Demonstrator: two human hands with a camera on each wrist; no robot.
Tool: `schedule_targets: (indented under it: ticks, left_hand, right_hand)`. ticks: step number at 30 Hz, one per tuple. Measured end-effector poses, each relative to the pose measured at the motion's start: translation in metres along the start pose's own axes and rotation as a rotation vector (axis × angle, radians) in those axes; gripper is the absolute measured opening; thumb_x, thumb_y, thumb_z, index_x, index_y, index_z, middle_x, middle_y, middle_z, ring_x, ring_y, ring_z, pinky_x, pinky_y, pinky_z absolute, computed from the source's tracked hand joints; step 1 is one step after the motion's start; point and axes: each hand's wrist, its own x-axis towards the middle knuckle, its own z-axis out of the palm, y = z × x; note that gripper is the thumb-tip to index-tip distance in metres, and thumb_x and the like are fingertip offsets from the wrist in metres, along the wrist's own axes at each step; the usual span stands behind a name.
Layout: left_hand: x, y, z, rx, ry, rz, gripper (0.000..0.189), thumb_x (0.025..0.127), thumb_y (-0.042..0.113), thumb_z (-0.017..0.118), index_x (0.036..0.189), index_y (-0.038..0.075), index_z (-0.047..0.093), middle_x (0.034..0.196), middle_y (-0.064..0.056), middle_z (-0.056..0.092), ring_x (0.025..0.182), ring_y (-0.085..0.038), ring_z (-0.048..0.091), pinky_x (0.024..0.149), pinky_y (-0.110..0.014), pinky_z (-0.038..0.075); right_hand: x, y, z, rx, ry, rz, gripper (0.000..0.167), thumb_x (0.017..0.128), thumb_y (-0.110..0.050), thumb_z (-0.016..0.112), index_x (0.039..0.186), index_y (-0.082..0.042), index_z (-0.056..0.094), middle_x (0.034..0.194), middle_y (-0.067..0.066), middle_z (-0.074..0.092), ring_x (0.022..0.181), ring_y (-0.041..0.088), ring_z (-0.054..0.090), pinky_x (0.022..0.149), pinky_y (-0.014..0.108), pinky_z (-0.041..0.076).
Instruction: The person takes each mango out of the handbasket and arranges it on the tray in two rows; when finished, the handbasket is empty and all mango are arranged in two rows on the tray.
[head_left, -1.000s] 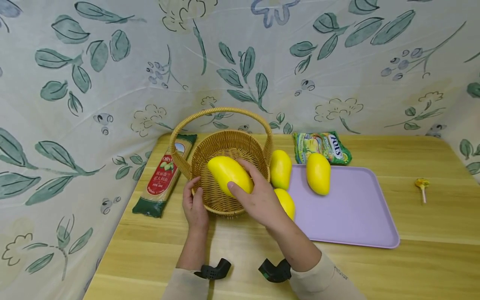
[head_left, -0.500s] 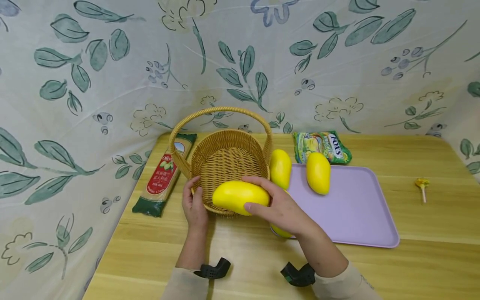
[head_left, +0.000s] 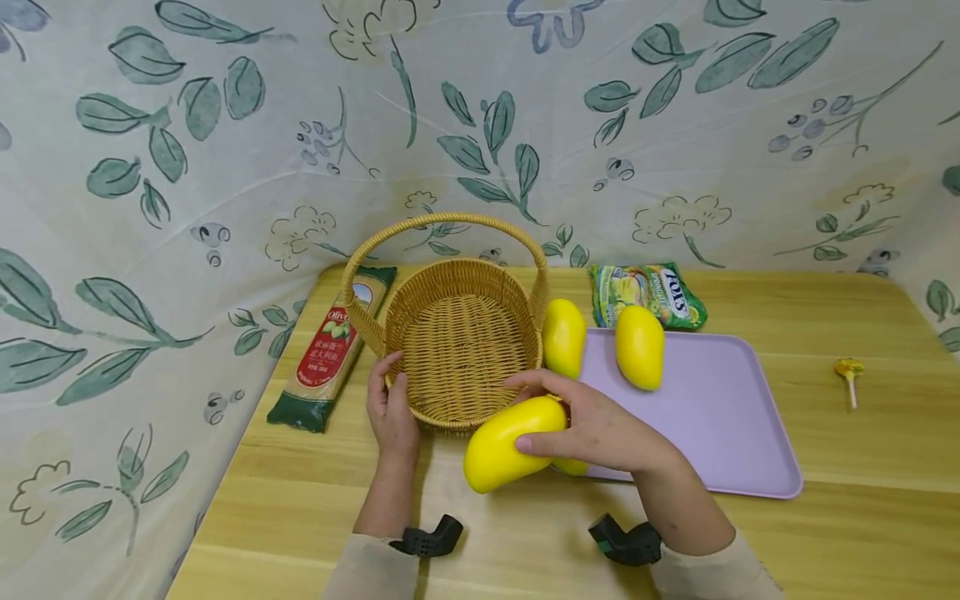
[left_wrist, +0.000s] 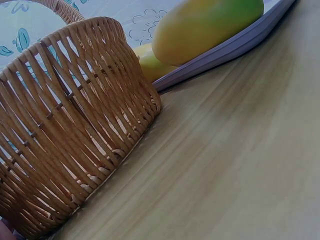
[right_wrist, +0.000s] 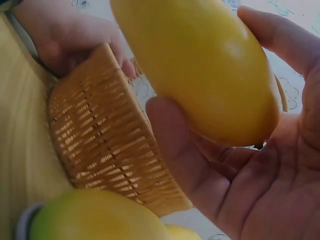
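Observation:
My right hand (head_left: 600, 425) holds a yellow mango (head_left: 506, 446) between thumb and fingers, in front of the basket's near right rim. In the right wrist view the same mango (right_wrist: 200, 65) fills the upper middle, gripped near its lower end. With my left hand (head_left: 393, 417) I hold the near left rim of a round wicker basket (head_left: 465, 358) with a tall arched handle. Nothing lies inside the basket. Another mango (head_left: 572, 467) is mostly hidden under my right hand. Two more, one mango (head_left: 564, 337) beside the basket and one mango (head_left: 640, 350) on the tray, lie further back.
The lilac tray (head_left: 705, 425) stands right of the basket. A green candy bag (head_left: 667, 292) lies behind it, a lollipop (head_left: 851, 379) far right. Left of the basket lies a pasta packet (head_left: 326, 358). A floral cloth (head_left: 480, 125) hangs behind the wooden table (head_left: 862, 508).
My right hand has carried the mango from above the basket's inside toward me and to the right, past the near rim. The left hand and basket have stayed in place.

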Motion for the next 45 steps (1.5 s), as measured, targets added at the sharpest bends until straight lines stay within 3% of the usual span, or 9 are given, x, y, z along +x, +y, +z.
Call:
schedule_targets:
  ticks: [5, 9, 12, 15, 18, 23, 30, 38, 45]
  left_hand:
    - [0.000, 0.001, 0.001, -0.027, -0.002, 0.001, 0.034, 0.102, 0.006, 0.043, 0.132, -0.006, 0.054, 0.153, -0.021, 0.043, 0.151, -0.025, 0.030, 0.118, -0.036, 0.026]
    - [0.000, 0.001, 0.002, -0.023, 0.004, -0.001, 0.034, 0.102, 0.005, 0.042, 0.132, -0.007, 0.054, 0.152, -0.020, 0.044, 0.150, -0.025, 0.031, 0.116, -0.034, 0.027]
    - [0.000, 0.001, 0.002, -0.019, 0.004, 0.000, 0.034, 0.102, 0.005, 0.042, 0.132, -0.007, 0.053, 0.153, -0.020, 0.044, 0.150, -0.025, 0.031, 0.117, -0.035, 0.026]
    - [0.000, 0.001, 0.002, -0.021, 0.000, 0.001, 0.035, 0.102, 0.005, 0.042, 0.133, -0.008, 0.052, 0.153, -0.020, 0.044, 0.151, -0.025, 0.030, 0.118, -0.037, 0.025]
    - [0.000, 0.001, 0.001, -0.019, -0.003, 0.000, 0.035, 0.102, 0.005, 0.042, 0.133, -0.008, 0.052, 0.153, -0.019, 0.043, 0.151, -0.024, 0.030, 0.119, -0.038, 0.024]
    - [0.001, 0.000, 0.001, -0.011, -0.007, -0.001, 0.035, 0.102, 0.005, 0.041, 0.134, -0.007, 0.052, 0.154, -0.018, 0.043, 0.151, -0.023, 0.030, 0.120, -0.040, 0.024]
    - [0.000, 0.000, 0.000, -0.004, -0.005, -0.010, 0.035, 0.103, 0.005, 0.041, 0.134, -0.005, 0.053, 0.155, -0.017, 0.043, 0.150, -0.022, 0.031, 0.119, -0.036, 0.025]
    - [0.001, 0.001, 0.000, -0.005, -0.017, -0.006, 0.036, 0.103, 0.006, 0.042, 0.135, -0.006, 0.051, 0.155, -0.016, 0.042, 0.151, -0.024, 0.029, 0.122, -0.044, 0.022]
    - [0.000, 0.001, 0.000, 0.006, -0.014, -0.016, 0.036, 0.103, 0.008, 0.041, 0.135, -0.005, 0.052, 0.156, -0.017, 0.041, 0.150, -0.024, 0.030, 0.118, -0.037, 0.026]
  right_hand:
    - [-0.006, 0.000, -0.014, 0.082, 0.038, 0.032, 0.069, 0.087, -0.024, 0.080, 0.147, -0.014, 0.045, 0.126, 0.014, 0.059, 0.106, 0.029, 0.062, 0.088, 0.032, 0.056]
    - [-0.012, -0.001, -0.026, 0.106, 0.076, 0.054, 0.064, 0.087, -0.019, 0.080, 0.140, -0.007, 0.047, 0.124, 0.016, 0.060, 0.105, 0.031, 0.062, 0.086, 0.033, 0.057]
    - [-0.016, -0.002, -0.036, 0.051, 0.122, 0.079, 0.060, 0.087, -0.021, 0.081, 0.136, -0.006, 0.051, 0.122, 0.015, 0.062, 0.103, 0.030, 0.062, 0.083, 0.033, 0.056]
    - [-0.022, -0.001, -0.046, -0.009, 0.159, 0.108, 0.060, 0.087, -0.024, 0.081, 0.139, -0.011, 0.053, 0.131, 0.016, 0.057, 0.103, 0.029, 0.061, 0.082, 0.033, 0.055]
    - [-0.027, 0.000, -0.055, -0.050, 0.186, 0.139, 0.066, 0.088, -0.027, 0.081, 0.145, -0.018, 0.049, 0.139, 0.016, 0.052, 0.108, 0.029, 0.062, 0.085, 0.033, 0.055]
    - [-0.033, 0.004, -0.066, -0.106, 0.240, 0.220, 0.074, 0.089, -0.035, 0.079, 0.150, -0.025, 0.041, 0.137, 0.017, 0.054, 0.115, 0.030, 0.063, 0.089, 0.035, 0.053]
    - [-0.043, 0.011, -0.074, -0.212, 0.301, 0.289, 0.073, 0.089, -0.044, 0.077, 0.149, -0.022, 0.043, 0.139, 0.018, 0.058, 0.122, 0.037, 0.059, 0.094, 0.044, 0.052]
    - [-0.052, 0.023, -0.087, -0.319, 0.292, 0.363, 0.081, 0.089, -0.051, 0.075, 0.156, -0.026, 0.038, 0.140, 0.023, 0.054, 0.120, 0.039, 0.058, 0.085, 0.041, 0.052]
    - [-0.056, 0.033, -0.091, -0.346, 0.280, 0.392, 0.081, 0.089, -0.054, 0.074, 0.153, -0.019, 0.039, 0.143, 0.028, 0.054, 0.122, 0.045, 0.058, 0.092, 0.055, 0.053]
